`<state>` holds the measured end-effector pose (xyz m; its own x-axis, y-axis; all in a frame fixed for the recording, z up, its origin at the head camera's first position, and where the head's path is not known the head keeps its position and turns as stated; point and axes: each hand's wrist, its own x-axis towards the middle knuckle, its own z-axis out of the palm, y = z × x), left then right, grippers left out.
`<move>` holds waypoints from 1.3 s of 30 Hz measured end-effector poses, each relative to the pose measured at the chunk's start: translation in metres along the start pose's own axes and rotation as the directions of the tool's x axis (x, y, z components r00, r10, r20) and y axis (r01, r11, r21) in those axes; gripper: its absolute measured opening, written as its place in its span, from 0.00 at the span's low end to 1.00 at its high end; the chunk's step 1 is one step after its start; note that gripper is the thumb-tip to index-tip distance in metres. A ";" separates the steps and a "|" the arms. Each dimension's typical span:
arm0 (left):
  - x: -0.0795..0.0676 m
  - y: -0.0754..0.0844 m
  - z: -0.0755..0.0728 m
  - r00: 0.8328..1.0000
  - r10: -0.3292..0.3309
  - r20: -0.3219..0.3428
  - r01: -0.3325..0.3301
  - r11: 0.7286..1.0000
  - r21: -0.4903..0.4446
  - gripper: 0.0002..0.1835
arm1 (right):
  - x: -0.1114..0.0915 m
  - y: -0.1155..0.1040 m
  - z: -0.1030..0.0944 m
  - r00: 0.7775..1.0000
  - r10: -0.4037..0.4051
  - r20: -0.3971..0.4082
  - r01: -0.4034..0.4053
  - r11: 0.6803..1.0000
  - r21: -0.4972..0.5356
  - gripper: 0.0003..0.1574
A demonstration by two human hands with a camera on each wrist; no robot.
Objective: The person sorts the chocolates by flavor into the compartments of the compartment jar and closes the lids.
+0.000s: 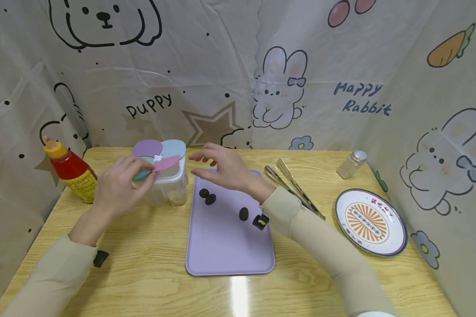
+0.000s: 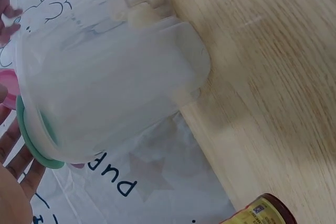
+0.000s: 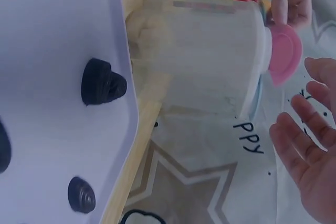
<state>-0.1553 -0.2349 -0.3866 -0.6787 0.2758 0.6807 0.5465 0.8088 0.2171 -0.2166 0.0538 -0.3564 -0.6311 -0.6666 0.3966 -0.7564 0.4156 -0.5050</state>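
A clear plastic container (image 1: 164, 189) stands at the back left, topped by petal-shaped lids in purple, blue, green and pink. The pink lid (image 1: 167, 163) is tilted up, and my left hand (image 1: 120, 182) pinches its edge between thumb and fingers. Pale contents show low inside the container. My right hand (image 1: 226, 169) hovers over the far end of a lilac tray (image 1: 226, 246), fingers spread loosely toward the container and holding nothing. Several small dark ridged pieces (image 3: 102, 82) lie on the tray.
A red squeeze bottle with a yellow cap (image 1: 73, 171) stands left of the container. Metal tongs (image 1: 297, 189) lie right of the tray, partly behind my right sleeve. Farther right are a patterned plate (image 1: 370, 251) and a glass shaker (image 1: 351, 165). Printed cloth (image 1: 230, 57) hangs around the table.
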 end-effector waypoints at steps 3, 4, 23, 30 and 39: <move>-0.001 0.001 0.001 1.000 0.012 0.012 -0.012 1.000 0.008 0.10 | 0.009 -0.003 0.007 0.999 -0.050 0.000 0.050 0.998 -0.040 0.21; -0.002 0.001 0.001 1.000 0.017 0.017 -0.017 1.000 0.010 0.10 | 0.011 -0.004 0.009 0.998 -0.064 0.005 0.065 0.997 -0.049 0.21; -0.009 -0.001 0.008 0.997 0.081 0.018 -0.080 0.997 -0.016 0.14 | 0.024 -0.006 0.032 0.993 -0.070 0.098 0.076 0.995 -0.058 0.12; -0.009 0.004 0.010 0.999 0.025 0.025 -0.024 0.999 -0.040 0.14 | 0.023 -0.004 0.033 0.996 -0.043 0.082 0.050 0.996 -0.074 0.10; -0.009 0.004 0.011 1.000 0.014 0.016 -0.013 0.998 -0.069 0.12 | 0.024 -0.006 0.037 0.995 -0.029 0.095 0.042 0.988 -0.145 0.08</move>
<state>-0.1517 -0.2283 -0.3994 -0.6788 0.2951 0.6724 0.5874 0.7678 0.2559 -0.2208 0.0120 -0.3717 -0.5901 -0.7339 0.3363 -0.7993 0.4726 -0.3711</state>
